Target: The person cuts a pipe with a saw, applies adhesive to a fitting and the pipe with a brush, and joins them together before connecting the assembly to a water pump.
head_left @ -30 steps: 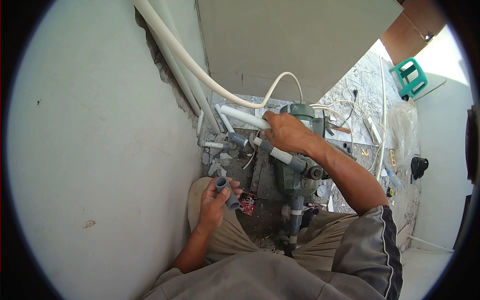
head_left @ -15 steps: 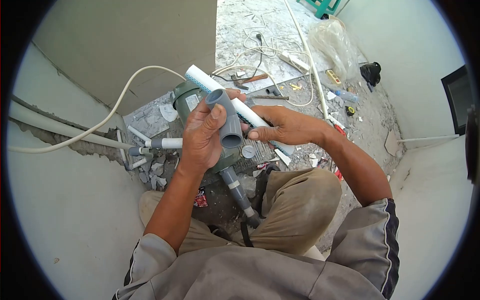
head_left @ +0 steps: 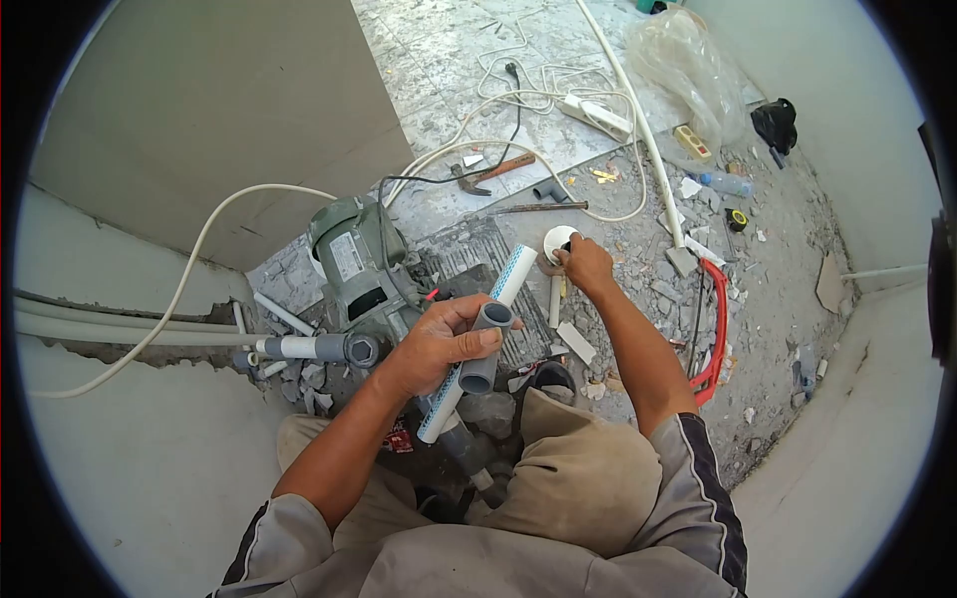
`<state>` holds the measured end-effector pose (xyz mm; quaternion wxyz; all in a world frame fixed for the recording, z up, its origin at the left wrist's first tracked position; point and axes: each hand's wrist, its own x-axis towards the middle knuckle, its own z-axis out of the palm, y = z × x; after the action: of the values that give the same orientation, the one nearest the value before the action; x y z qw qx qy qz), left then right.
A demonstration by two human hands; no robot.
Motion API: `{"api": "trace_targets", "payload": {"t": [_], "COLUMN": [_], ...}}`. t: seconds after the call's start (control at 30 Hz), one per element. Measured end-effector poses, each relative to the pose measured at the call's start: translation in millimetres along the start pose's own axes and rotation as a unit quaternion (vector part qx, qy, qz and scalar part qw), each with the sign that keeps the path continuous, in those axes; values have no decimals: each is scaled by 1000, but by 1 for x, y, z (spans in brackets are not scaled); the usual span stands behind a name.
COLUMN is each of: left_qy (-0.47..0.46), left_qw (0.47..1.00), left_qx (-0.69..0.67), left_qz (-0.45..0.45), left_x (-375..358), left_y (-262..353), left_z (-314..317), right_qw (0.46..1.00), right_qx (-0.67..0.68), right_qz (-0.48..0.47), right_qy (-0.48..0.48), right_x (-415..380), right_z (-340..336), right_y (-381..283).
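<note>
Closed around a grey pipe fitting [head_left: 478, 373] and a white pipe [head_left: 515, 276] with blue markings, my left hand [head_left: 449, 344] is held above the floor by the green pump [head_left: 349, 261]. The fitting lies across the white pipe, its open end up. My right hand [head_left: 586, 265] reaches forward to a round white item [head_left: 559, 240] on the rubble. Its fingers are pressed together on something dark and small that I cannot make out.
A hammer [head_left: 495, 173], a metal bar [head_left: 543, 207] and a grey elbow [head_left: 549, 189] lie ahead. Cables and a power strip [head_left: 596, 117] are beyond. To the right are a red-framed saw [head_left: 714, 339], a tape measure [head_left: 736, 219] and a bottle [head_left: 727, 184].
My right hand has left the white pipe and moved forward to the round white item. My left hand is lower, still holding pipe and fitting, with the pipe now tilted the other way.
</note>
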<state>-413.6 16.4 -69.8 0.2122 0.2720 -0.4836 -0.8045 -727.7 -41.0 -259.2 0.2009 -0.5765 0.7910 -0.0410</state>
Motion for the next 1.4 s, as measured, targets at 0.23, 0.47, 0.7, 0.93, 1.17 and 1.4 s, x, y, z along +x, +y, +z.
{"api": "trace_targets", "payload": {"t": [0.23,0.47,0.7,0.93,1.17,1.4], "left_qy": [35,48,61,36,-25,17], "left_qw": [999,998,995,991,986,995], "left_qx": [-23,-27,-50,-118,-158,-71], "left_qz": [-15,-28,-65,-58,-46,-73], "left_x": [17,40,94,119,118,117], "left_y": [-21,-31,-54,-68,-63,-63], "left_z": [9,21,43,36,29,36], "right_qw": [993,886,715,709,750,753], "right_qx": [61,421,670,698,638,633], "right_qz": [-39,97,159,70,60,16], "right_qy": [92,166,119,71,164,179], "right_x": [-4,-47,-86,-118,-126,-146], "right_z": [-9,-19,-45,-78,-77,-112], "right_y": [10,57,66,47,47,22]}}
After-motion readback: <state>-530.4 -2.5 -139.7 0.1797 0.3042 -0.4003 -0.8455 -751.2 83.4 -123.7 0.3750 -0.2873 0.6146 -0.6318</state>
